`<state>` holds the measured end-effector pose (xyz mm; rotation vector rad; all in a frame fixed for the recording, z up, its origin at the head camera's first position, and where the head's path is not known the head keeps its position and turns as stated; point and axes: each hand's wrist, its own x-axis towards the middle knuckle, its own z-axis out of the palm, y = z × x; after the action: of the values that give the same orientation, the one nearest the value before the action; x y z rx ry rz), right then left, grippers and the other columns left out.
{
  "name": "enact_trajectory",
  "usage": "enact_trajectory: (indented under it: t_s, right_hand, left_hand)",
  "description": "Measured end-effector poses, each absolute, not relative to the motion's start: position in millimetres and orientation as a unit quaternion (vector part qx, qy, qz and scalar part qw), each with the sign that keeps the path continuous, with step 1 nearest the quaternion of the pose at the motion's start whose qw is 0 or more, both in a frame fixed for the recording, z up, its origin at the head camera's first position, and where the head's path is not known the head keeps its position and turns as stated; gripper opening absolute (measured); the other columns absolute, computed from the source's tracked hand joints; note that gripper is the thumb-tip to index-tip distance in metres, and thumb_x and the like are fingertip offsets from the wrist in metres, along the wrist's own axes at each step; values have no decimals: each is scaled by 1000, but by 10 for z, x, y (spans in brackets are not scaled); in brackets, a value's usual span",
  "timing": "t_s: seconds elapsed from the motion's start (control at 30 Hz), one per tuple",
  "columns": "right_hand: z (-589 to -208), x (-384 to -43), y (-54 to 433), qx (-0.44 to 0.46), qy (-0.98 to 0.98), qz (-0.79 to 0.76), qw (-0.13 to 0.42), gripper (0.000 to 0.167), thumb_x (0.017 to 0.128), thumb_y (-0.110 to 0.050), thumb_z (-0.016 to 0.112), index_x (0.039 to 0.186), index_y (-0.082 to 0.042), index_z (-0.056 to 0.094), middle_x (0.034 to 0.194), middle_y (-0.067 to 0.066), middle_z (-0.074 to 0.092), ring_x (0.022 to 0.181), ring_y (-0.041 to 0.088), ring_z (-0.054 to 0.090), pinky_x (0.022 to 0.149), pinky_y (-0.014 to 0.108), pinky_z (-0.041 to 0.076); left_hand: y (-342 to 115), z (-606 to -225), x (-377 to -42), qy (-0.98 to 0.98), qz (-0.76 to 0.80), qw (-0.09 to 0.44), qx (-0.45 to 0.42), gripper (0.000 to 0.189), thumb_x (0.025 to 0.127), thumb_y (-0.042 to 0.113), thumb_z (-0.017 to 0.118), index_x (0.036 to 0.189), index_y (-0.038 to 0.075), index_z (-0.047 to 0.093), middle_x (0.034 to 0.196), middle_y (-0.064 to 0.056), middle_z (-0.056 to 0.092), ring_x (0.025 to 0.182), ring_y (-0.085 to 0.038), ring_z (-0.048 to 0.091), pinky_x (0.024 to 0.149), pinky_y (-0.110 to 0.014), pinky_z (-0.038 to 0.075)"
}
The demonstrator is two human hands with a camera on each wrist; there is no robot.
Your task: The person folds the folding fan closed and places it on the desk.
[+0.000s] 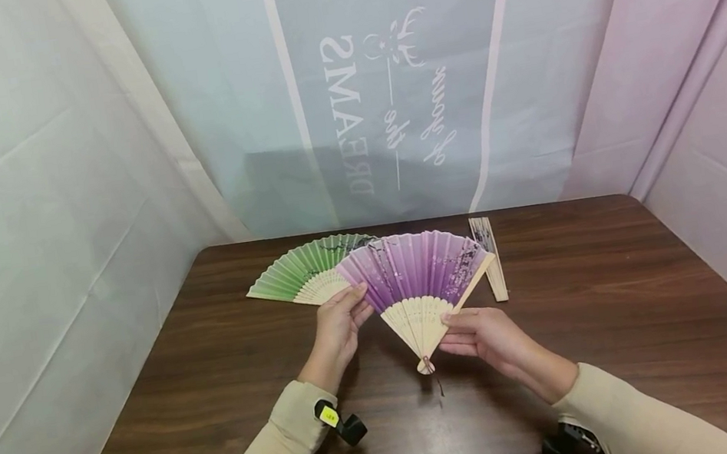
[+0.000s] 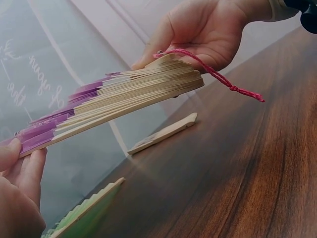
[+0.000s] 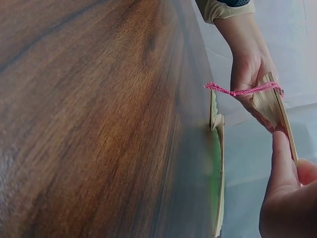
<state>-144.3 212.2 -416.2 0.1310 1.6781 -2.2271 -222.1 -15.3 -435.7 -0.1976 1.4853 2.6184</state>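
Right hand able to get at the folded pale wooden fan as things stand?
Probably not without letting go: the right hand grips the spread purple fan with pale wooden ribs. Beyond, the folded fan lies with nothing on it.

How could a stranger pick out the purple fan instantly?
Find the brown table and look just above it. The left hand and right hand pinch the purple fan, spread open, a pinkish-red cord at its pivot. The green fan and the folded fan lie on the table; only this one is held up.
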Motion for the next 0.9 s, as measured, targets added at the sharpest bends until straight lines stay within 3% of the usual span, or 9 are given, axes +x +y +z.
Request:
enact_trajectory:
  t_s: [0.7, 0.9]
  right_hand:
    - [-4179, -1446, 2127, 22, 593, -782, 191, 7, 99, -4, 52, 102, -1, 58, 86, 1, 75, 85, 12, 74, 86, 30, 63]
    - [-4202, -1466, 2153, 5, 596, -776, 208, 12, 100, -7, 54, 108, 1, 58, 92, 3, 75, 89, 13, 73, 90, 30, 62]
  left_hand:
    - [-129, -4337, -2207, 505, 859, 60, -59, 25, 95, -1, 61, 76, 12, 70, 69, 2, 73, 66, -5, 70, 64, -19, 63]
    - [-134, -4294, -2208, 518, 852, 56, -53, 11, 94, -1, 63, 88, 3, 71, 71, 1, 73, 66, -6, 71, 66, -21, 63]
